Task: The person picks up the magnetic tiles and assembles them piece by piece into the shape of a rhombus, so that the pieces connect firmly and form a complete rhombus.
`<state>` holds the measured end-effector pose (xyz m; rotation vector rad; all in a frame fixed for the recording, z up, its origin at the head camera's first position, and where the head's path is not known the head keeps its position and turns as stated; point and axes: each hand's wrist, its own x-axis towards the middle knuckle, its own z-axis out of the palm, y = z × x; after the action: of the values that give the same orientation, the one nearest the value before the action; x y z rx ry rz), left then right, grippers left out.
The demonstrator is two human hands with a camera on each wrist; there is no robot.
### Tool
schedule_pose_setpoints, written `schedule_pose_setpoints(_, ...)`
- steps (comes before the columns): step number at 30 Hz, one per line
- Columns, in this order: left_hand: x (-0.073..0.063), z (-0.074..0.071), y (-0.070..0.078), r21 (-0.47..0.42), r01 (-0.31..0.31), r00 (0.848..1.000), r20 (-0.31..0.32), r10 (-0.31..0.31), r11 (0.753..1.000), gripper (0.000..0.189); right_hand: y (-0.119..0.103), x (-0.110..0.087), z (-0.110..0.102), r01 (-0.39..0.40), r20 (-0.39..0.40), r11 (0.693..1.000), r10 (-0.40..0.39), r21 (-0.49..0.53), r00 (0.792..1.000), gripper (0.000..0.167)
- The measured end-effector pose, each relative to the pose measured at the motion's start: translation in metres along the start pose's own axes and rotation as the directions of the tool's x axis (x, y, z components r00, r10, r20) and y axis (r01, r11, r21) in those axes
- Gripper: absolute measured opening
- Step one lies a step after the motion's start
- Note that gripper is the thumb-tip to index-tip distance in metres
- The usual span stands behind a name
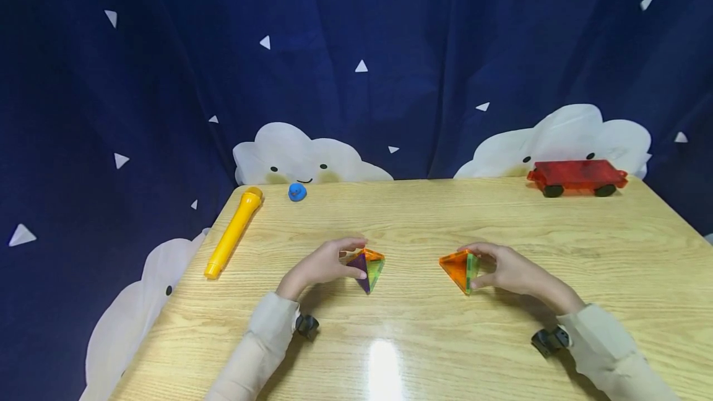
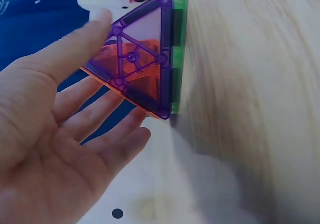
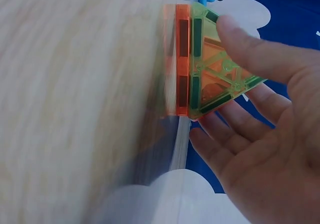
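In the head view, my left hand [image 1: 325, 263] holds a small pyramid of translucent magnetic tiles [image 1: 359, 268] between thumb and fingers. Its purple tile [image 2: 144, 38] faces the left wrist camera, with orange behind and a green tile along the table side. My right hand [image 1: 511, 271] grips a second magnetic-tile pyramid [image 1: 457, 268], in orange and green. The right wrist view shows the thumb against its green tile [image 3: 209, 96]. Both pyramids are at or just above the tabletop, a gap apart. Some fingertips are hidden behind the tiles.
A yellow toy microphone [image 1: 234, 234] lies at the table's left edge. Near the back edge sit a small blue duck [image 1: 298, 192] and, far right, a red toy car [image 1: 580, 177]. A dark blue curtain [image 1: 356, 17] hangs behind the wooden table [image 1: 412, 339].
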<state>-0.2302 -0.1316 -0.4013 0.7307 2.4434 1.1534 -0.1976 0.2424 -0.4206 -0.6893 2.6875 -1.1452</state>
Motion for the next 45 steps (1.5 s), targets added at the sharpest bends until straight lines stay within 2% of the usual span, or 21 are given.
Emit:
schedule_pose_setpoints(4, 0.002, 0.003, -0.002, 0.014, 0.000, 1.000, 0.021, -0.001, 1.000, 0.058, 0.000, 0.000, 0.000, -0.004, 0.006, 1.000, 0.004, 0.004, 1.000, 0.060)
schedule_pose_setpoints(10, 0.004, 0.006, -0.002, 0.015, -0.012, 1.000, 0.029, 0.012, 1.000, 0.046, 0.000, 0.000, 0.001, -0.017, -0.024, 0.999, 0.016, -0.043, 1.000, 0.056)
schedule_pose_setpoints(17, 0.009, 0.011, 0.001, 0.044, -0.063, 0.998, 0.013, 0.063, 0.997, 0.044, -0.004, 0.003, 0.002, -0.024, -0.035, 0.997, 0.021, -0.073, 0.999, 0.056)
schedule_pose_setpoints(27, 0.019, 0.019, 0.011, 0.097, -0.094, 0.995, 0.025, 0.092, 0.991, 0.039, -0.009, 0.008, 0.005, -0.013, -0.025, 0.998, 0.011, -0.063, 1.000, 0.052)
schedule_pose_setpoints(36, 0.025, 0.026, 0.016, 0.076, -0.098, 0.995, 0.022, 0.096, 0.992, 0.041, -0.010, 0.012, 0.009, 0.019, -0.038, 0.998, -0.021, -0.054, 0.999, 0.050)
schedule_pose_setpoints(45, 0.031, 0.035, 0.021, 0.078, -0.099, 0.995, 0.037, 0.096, 0.992, 0.040, -0.015, 0.019, 0.015, 0.031, -0.006, 0.999, -0.031, -0.027, 1.000, 0.050)
